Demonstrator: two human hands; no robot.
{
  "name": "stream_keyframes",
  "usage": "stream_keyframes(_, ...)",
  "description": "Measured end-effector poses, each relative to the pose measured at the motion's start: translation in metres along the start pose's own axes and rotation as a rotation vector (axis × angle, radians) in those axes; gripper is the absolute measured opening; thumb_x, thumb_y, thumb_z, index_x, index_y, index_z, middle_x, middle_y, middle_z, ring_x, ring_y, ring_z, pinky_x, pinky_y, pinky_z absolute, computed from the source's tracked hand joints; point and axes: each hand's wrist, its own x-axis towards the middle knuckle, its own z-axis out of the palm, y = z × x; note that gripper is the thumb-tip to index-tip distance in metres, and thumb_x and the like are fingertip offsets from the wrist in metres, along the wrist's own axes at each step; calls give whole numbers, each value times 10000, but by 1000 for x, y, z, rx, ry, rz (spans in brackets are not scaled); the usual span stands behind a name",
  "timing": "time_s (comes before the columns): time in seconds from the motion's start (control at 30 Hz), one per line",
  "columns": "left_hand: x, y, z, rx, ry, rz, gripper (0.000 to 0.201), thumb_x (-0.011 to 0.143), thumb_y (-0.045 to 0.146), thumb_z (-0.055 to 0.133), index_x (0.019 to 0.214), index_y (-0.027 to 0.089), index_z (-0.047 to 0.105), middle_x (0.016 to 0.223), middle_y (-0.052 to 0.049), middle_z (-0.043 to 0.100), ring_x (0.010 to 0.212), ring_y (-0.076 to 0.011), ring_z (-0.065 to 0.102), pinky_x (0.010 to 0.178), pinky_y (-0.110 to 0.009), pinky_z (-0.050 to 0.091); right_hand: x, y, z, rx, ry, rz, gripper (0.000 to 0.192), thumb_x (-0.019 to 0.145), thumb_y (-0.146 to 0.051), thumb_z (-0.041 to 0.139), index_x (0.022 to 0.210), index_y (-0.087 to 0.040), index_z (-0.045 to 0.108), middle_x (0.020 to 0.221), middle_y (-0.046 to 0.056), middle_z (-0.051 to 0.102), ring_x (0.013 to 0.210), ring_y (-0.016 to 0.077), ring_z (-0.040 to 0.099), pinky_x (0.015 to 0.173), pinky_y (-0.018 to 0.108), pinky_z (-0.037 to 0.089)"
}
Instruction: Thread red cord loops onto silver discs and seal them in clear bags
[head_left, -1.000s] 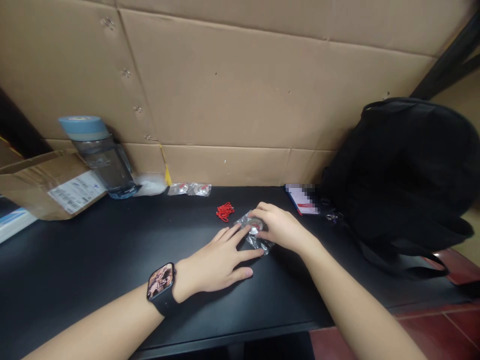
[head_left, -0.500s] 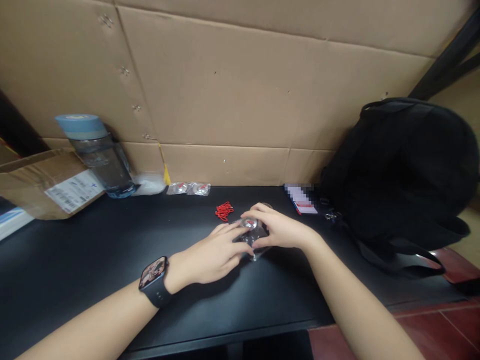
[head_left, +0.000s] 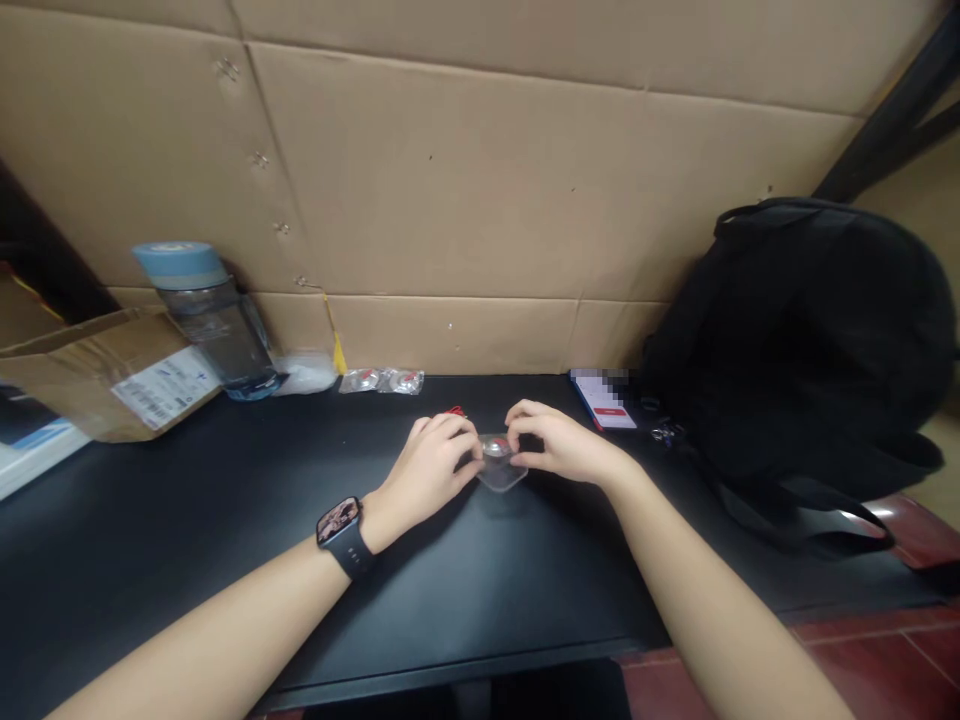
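Clear plastic packet is pinched between left hand and right hand, low over the black counter centre. Risk: slick film slipping, dropping the small metallic part inside.

A: The pouch is clear, glossy plastic, with something metallic shining inside. The table is smooth, matt black.

B: The wall behind is plain brown cardboard, dull and creased. The backpack is matt black cloth, and the bottle is translucent plastic.
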Motion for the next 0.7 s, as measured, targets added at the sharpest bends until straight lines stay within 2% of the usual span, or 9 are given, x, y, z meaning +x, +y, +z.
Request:
stream_keyframes(0.13,-1,-9,-4,-56,-44,-35,51,902,293,690,880,262,722,1143,-22,677,1176,-243,558,1000,-427,375,-2,2,-5,-8,-17,-16,64,858,-208,744,815,-219,698,1183,39,605,1132,219,578,1021,369,426)
stream_keyframes(0.3,0,-12,-3,-245,-61,-169,133,895,336,676,823,245,743,1072,-24,709,1065,-228,631,983,-402,435,-3,8,-5,-3,-18,2,59,902,-262,696,890,-215,728,1184,58,630,1119,219,602,1014,365,443)
stream_keyframes(0.37,2,-11,-2,-233,-42,-247,177,908,354,650,809,238,740,1050,-24,715,1039,-232,637,969,-411,432,-2,11,-1,-21,-13,30,106,921,-281,667,901,-202,735,1170,75,639,1103,223,607,1007,369,448)
stream_keyframes(0.47,3,-7,-1,-95,-9,-302,203,917,380,631,806,230,710,1034,-23,704,1054,-253,606,957,-445,387,-2,14,4,-58,-10,81,132,907,-285,670,846,-184,730,1110,87,649,1065,229,605,983,372,455)
stream_keyframes(0.53,4,-3,-3,-27,40,-275,180,923,377,620,852,221,675,1020,-28,691,1034,-245,590,932,-431,368,-2,16,6,-92,9,118,149,888,-280,680,784,-179,713,1051,88,648,1051,236,596,971,373,456)
stream_keyframes(0.6,3,2,-4,5,75,-184,138,939,346,593,931,223,654,1056,-42,682,1047,-238,576,915,-406,360,-3,17,7,-129,39,154,160,875,-289,690,757,-181,695,999,84,641,1037,243,585,958,377,455)
stream_keyframes(0.7,0,7,-5,36,48,-6,161,969,275,528,1069,238,648,1163,-69,670,1151,-248,546,932,-402,346,-3,16,7,-156,101,196,114,845,-295,727,865,-191,683,978,69,625,999,240,578,914,368,465)
